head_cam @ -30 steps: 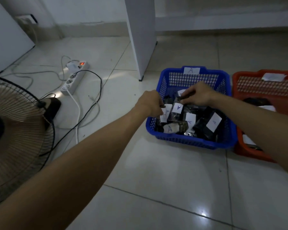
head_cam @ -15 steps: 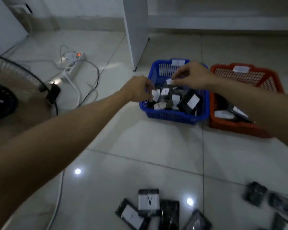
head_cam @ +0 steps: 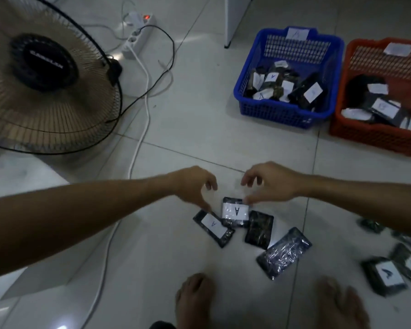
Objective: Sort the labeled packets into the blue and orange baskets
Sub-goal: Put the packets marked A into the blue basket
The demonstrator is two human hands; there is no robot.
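White tiled floor [head_cam: 188, 143]; fan [head_cam: 45, 74] at left. Blue basket [head_cam: 287, 112] and orange basket [head_cam: 375, 136] hold labeled packets. Left hand [head_cam: 195, 188] fingertips touch one "A" packet [head_cam: 213, 227], loosely curled; right hand [head_cam: 271, 184] pinches the neighbouring "A" packet [head_cam: 235, 211] at its top edge
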